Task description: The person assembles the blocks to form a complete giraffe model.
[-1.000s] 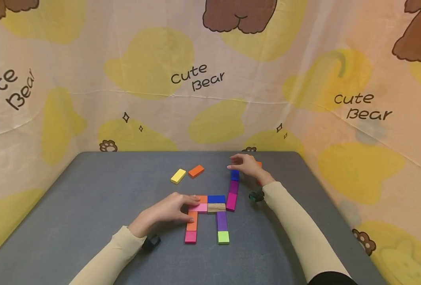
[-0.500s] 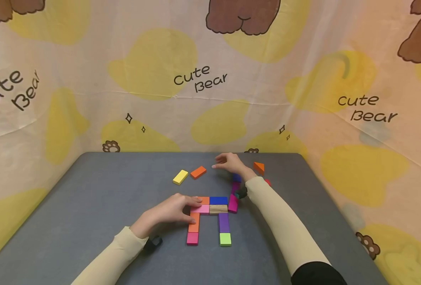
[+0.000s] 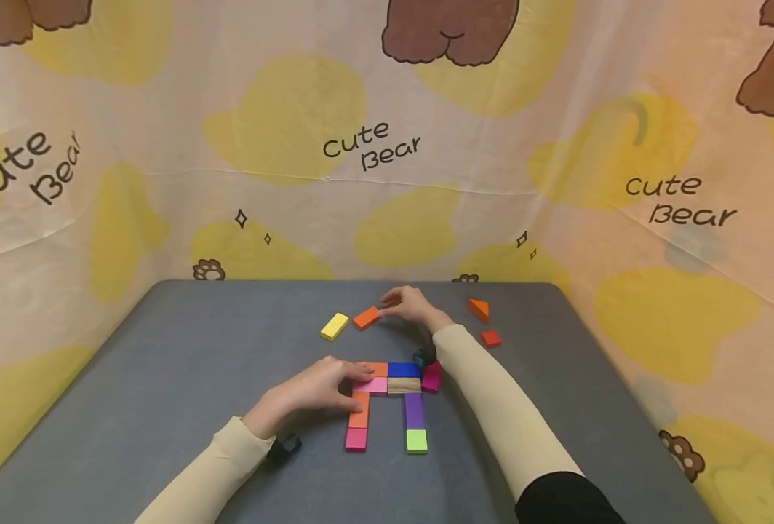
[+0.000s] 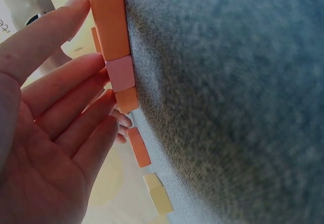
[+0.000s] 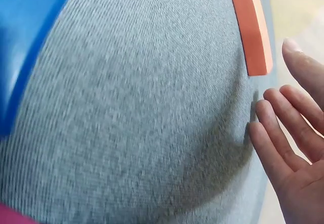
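My left hand (image 3: 311,393) rests at the left side of a flat figure of coloured blocks. Its straight fingertips touch the pink block (image 3: 379,387) and the orange blocks, the lower being the orange leg block (image 3: 358,418). No block lies in its palm in the left wrist view. My right hand (image 3: 412,304) hovers beyond the figure with loosely bent fingers and nothing between them. Its fingertips are close to the right end of a loose orange block (image 3: 365,318); in the right wrist view a gap shows between fingers and that orange block (image 5: 253,34).
Left of the loose orange block lies a yellow block (image 3: 334,326). An orange triangular block (image 3: 479,310) and a small red block (image 3: 491,339) lie at the back right. The figure includes a blue block (image 3: 404,370), a wood-grain one (image 3: 404,386) and a magenta one (image 3: 431,378).
My right hand has moved left from above the blue end of the side row to the loose orange block, uncovering the orange triangle and red block. The left hand stays in place.
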`<state>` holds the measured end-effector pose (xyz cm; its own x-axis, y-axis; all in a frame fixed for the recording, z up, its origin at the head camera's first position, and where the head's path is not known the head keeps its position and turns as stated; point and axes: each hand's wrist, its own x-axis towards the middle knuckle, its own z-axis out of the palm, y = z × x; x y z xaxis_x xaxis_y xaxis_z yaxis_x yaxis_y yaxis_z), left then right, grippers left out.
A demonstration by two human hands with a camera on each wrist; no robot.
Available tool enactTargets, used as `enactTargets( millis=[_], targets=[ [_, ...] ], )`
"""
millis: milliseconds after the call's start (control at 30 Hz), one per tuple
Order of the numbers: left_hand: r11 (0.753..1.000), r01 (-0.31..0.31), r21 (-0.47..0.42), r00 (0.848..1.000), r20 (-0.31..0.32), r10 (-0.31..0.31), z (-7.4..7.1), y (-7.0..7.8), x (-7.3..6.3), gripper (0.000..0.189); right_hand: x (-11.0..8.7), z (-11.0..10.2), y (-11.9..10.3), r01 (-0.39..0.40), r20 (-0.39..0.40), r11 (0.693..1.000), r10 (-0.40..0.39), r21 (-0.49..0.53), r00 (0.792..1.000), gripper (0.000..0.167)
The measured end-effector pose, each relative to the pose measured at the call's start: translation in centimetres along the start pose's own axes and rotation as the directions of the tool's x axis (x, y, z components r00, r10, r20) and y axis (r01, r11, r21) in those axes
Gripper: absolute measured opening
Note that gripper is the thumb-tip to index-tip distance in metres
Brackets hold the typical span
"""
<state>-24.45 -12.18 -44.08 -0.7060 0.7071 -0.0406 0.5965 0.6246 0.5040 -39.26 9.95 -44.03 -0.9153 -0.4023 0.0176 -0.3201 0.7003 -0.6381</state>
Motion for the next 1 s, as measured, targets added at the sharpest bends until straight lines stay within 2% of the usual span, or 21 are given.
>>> enactTargets(
  millis=[200, 467, 833, 1000],
  targets=[
    [1.000, -0.010, 0.005, 1.000, -0.003, 0.010, -0.1, 0.0, 0.0, 0.054, 0.3, 0.7, -0.9, -0.016, 0.007, 1.000, 0.016, -0.010, 1.000, 0.041],
    [1.000, -0.017, 0.011, 1.000, -0.002, 0.017, -0.1, 0.0, 0.0, 0.054, 0.6, 1.4, -1.3, -0.079, 0.024, 0.997, 0.080, -0.026, 0.997, 0.042],
    [0.999, -0.034, 0.010, 0.999, -0.010, 0.034, -0.1, 0.0, 0.1, 0.053, 1.0, 2.2, -1.4, -0.087, -0.056, 0.995, 0.085, -0.049, 0.995, 0.035],
    [1.000, -0.024, 0.008, 1.000, -0.006, 0.024, -0.1, 0.0, 0.0, 0.055, 1.1, 2.2, -1.0, -0.083, -0.054, 0.995, 0.080, -0.047, 0.995, 0.032]
  ],
)
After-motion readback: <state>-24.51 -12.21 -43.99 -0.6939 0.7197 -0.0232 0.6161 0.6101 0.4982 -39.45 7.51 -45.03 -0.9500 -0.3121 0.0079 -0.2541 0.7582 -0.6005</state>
